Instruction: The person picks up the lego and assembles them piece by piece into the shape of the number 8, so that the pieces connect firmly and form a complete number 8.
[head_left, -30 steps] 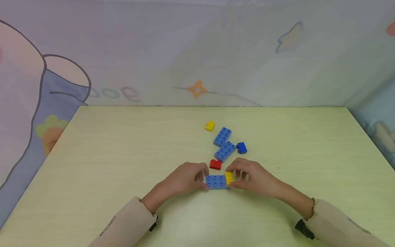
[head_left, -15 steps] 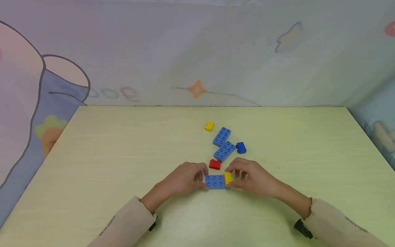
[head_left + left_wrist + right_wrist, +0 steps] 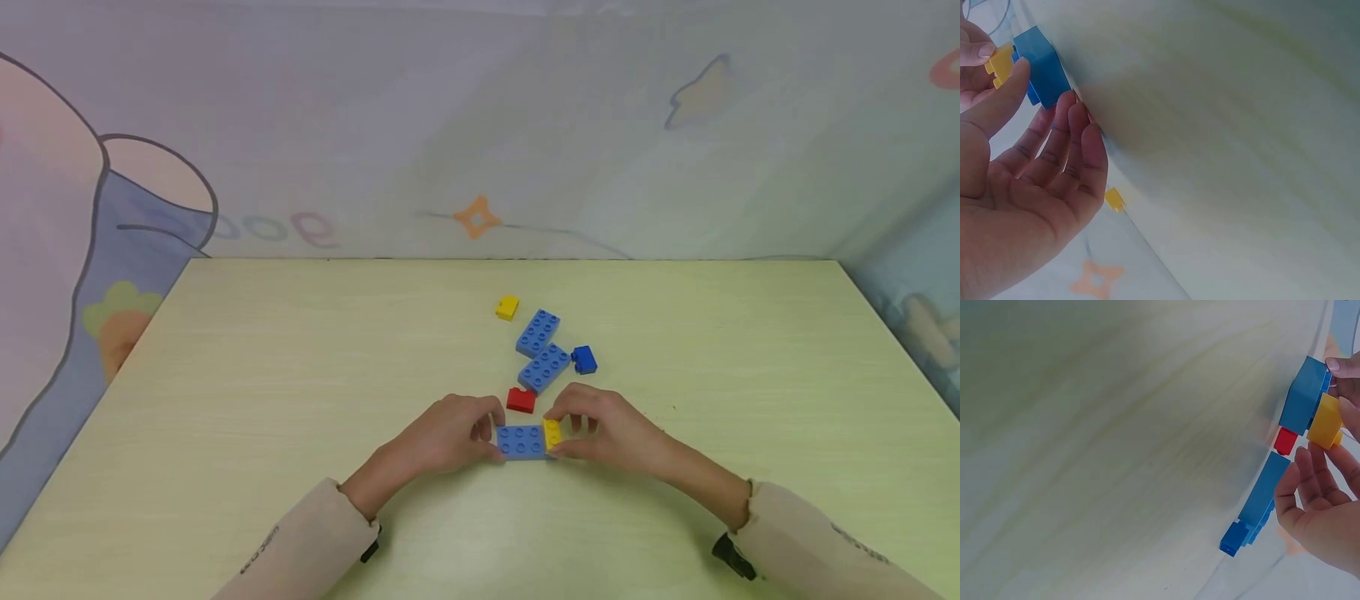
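A light blue building brick (image 3: 521, 443) with rows of studs lies on the table before me. My left hand (image 3: 448, 435) holds its left end between thumb and fingers. In my right hand (image 3: 618, 433) a small yellow brick (image 3: 552, 435) is pinched at its near and far sides. That yellow brick sits across the right end of the blue one; in the right wrist view, the yellow brick (image 3: 1325, 420) is against the studded side of the blue brick (image 3: 1303, 394). Whether it is fully pressed down I cannot tell.
Just behind the held bricks lies a red brick (image 3: 521, 400). Beyond it are two light blue bricks (image 3: 544, 368) (image 3: 537, 333), touching or nearly so, with a dark blue brick (image 3: 584, 360) to their right. A second yellow brick (image 3: 507, 307) lies farthest back on the table (image 3: 300, 350).
The hands and bricks keep their places relative to each other. The whole head view has shifted very slightly.
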The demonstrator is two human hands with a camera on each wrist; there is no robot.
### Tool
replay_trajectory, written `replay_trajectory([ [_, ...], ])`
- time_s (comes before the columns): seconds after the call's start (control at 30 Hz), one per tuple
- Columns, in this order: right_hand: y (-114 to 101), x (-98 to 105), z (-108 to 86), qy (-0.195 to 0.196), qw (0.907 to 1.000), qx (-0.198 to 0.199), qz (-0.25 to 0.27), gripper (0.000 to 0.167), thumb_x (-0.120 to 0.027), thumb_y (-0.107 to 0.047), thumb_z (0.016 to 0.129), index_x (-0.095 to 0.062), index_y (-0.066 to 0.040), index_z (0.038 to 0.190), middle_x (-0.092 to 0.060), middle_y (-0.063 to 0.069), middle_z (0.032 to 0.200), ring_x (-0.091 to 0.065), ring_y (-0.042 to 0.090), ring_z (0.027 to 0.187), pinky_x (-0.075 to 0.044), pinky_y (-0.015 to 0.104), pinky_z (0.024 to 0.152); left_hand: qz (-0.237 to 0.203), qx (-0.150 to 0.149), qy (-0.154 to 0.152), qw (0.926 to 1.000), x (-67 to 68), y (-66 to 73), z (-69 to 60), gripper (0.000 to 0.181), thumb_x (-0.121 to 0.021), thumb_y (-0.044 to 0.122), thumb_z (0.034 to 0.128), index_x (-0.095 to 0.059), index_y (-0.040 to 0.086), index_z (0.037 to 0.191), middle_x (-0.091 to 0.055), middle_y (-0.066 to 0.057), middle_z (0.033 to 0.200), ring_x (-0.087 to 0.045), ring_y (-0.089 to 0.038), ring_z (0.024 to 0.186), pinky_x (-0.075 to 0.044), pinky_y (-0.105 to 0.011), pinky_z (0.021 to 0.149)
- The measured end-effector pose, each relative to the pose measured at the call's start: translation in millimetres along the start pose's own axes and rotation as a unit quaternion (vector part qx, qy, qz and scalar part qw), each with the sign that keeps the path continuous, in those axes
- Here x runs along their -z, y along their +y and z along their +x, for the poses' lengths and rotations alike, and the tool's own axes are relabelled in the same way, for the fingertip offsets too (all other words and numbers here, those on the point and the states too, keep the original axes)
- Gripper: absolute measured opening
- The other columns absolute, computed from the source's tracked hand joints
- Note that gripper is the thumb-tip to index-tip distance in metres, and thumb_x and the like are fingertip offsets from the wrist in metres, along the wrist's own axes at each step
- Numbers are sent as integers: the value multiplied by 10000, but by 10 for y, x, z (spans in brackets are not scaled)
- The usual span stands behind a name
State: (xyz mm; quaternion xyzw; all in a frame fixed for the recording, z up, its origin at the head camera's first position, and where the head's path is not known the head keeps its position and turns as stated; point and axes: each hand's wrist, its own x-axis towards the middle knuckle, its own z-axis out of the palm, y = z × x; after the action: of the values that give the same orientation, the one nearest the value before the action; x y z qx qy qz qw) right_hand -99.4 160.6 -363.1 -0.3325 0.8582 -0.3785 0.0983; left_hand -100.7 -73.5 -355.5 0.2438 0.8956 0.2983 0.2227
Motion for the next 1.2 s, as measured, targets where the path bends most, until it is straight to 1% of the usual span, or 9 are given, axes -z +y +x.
replay_trajectory([
  [0.17, 6, -8, -1, 10, 10000, -39, 22, 301, -763, -118, 734, -638, -49, 999, -559, -53, 871, -509, 153, 762, -455, 232, 629, -5, 29, -8, 10000, -1, 2, 3, 255, -726, 155, 782, -593, 86, 988, -544, 24, 760, -500, -140, 716, -435, -247, 638],
  [0.33, 9, -10, -2, 0, 9998, -165, 121, 303, -763, -124, 734, -640, -59, 1002, -565, -55, 878, -518, 159, 771, -468, 255, 651, -14, 13, -4, 10000, -3, -2, 1, 253, -725, 156, 783, -591, 86, 987, -543, 25, 761, -496, -140, 713, -432, -247, 637],
  [0.6, 9, 35, -39, -160, 9993, -198, 266, 301, -741, -113, 759, -634, -55, 1034, -586, -35, 923, -526, 165, 789, -486, 280, 682, -30, -3, -6, 10000, -6, -1, -1, 255, -722, 158, 787, -587, 86, 991, -530, 24, 748, -487, -140, 701, -425, -249, 628],
  [0.8, 15, 46, -59, -214, 9982, -382, 421, 287, -727, -112, 775, -608, -75, 1034, -583, -28, 934, -537, 181, 811, -490, 295, 703, 13, -5, -16, 10000, 0, 4, -2, 260, -722, 165, 786, -584, 86, 993, -517, 20, 728, -479, -138, 684, -415, -249, 614],
  [0.93, 14, 45, -61, -200, 9978, -425, 458, 281, -727, -105, 774, -605, -80, 1026, -581, -30, 928, -539, 188, 817, -491, 303, 709, 53, -12, -40, 10000, 4, 7, 1, 263, -722, 171, 787, -583, 88, 994, -516, 20, 726, -478, -136, 681, -414, -246, 612],
  [1.07, 22, 42, -62, -200, 9977, -415, 494, 278, -727, -109, 775, -605, -80, 1024, -581, -31, 925, -541, 189, 818, -492, 310, 709, -11, 42, -60, 10000, 27, 2, 9, 270, -719, 179, 790, -585, 86, 1005, -540, 11, 771, -493, -146, 716, -428, -263, 645],
  [1.2, 34, 40, -63, -183, 9980, -364, 487, 274, -727, -115, 776, -607, -80, 1020, -584, -30, 919, -541, 184, 813, -490, 309, 706, -192, 122, 13, 9997, 78, -27, 45, 287, -706, 195, 805, -583, 87, 1041, -570, 2, 841, -511, -154, 771, -442, -279, 688],
])
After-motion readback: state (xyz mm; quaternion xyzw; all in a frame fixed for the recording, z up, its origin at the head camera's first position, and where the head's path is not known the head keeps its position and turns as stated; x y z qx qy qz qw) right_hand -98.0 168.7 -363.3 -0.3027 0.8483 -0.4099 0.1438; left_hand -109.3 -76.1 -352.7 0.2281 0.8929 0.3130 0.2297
